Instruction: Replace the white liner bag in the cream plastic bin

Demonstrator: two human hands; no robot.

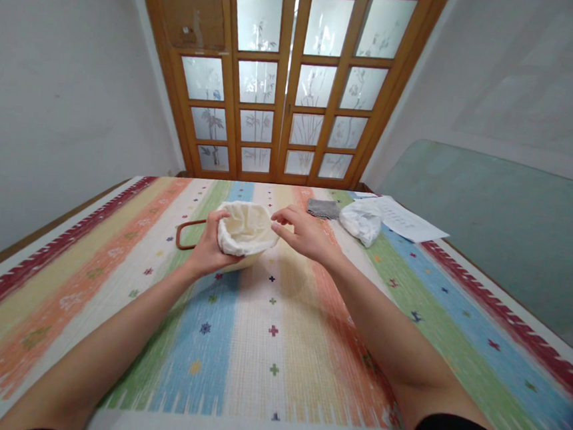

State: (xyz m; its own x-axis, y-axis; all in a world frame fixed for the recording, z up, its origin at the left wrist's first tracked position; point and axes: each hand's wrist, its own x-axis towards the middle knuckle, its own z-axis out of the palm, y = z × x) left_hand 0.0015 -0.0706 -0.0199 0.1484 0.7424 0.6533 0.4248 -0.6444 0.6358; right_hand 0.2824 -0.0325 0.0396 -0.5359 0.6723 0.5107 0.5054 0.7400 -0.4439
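Note:
A small cream-coloured bin point(246, 262), tilted slightly toward me, is held just above or on the striped cloth. A thin white bag point(248, 228) lines it and folds over its rim. My left hand point(211, 245) is closed round the bin's left side, thumb over the rim on the bag. At the right rim, my right hand point(300, 229) has thumb and forefinger close together at the bag's edge, the other fingers curled. A brown loop handle point(179, 236) sticks out beyond my left hand; whether it joins the bin is hidden.
The striped tablecloth point(255, 346) covers the table. Behind my right hand lies a folded grey cloth point(323, 209), with a crumpled white bag point(361, 221) beside it. Printed paper sheets point(409, 222) lie at the far right edge. Wooden glazed doors point(282, 121) stand beyond the table.

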